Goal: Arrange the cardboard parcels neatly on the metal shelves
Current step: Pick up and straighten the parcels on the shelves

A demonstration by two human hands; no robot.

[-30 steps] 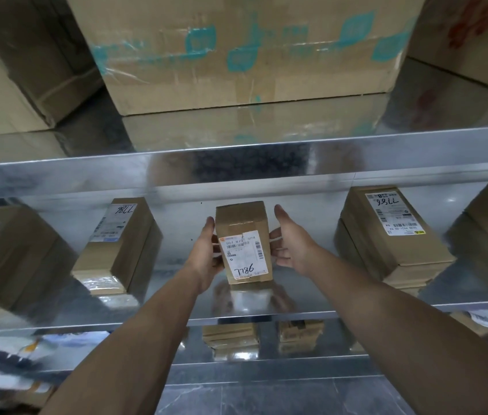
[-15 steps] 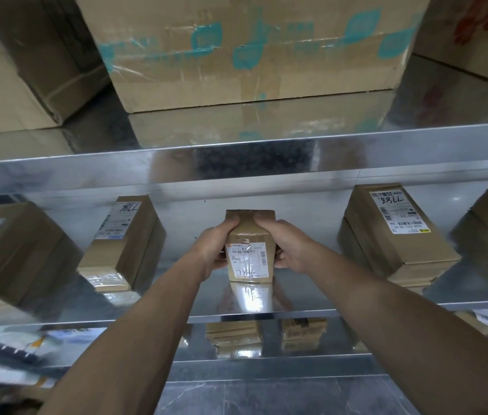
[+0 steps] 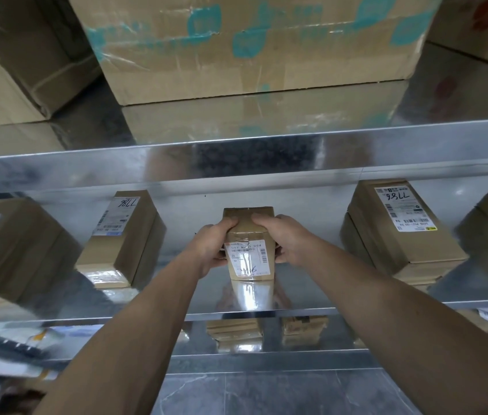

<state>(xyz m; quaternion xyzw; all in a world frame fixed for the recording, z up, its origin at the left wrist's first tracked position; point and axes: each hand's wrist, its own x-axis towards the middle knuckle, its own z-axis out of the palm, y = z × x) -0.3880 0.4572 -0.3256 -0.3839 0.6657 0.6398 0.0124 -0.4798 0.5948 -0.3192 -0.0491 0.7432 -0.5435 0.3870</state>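
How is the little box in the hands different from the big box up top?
The little box is much smaller than the big box. The little box has a white label; the big box has teal marks. The left hand and right hand grip the little box; the big box sits untouched. Both are brown cardboard.

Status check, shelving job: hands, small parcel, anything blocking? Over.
Left hand and right hand both grip the small parcel. Parcel upright on middle shelf. Left parcel and right stack stand apart, nothing blocking.
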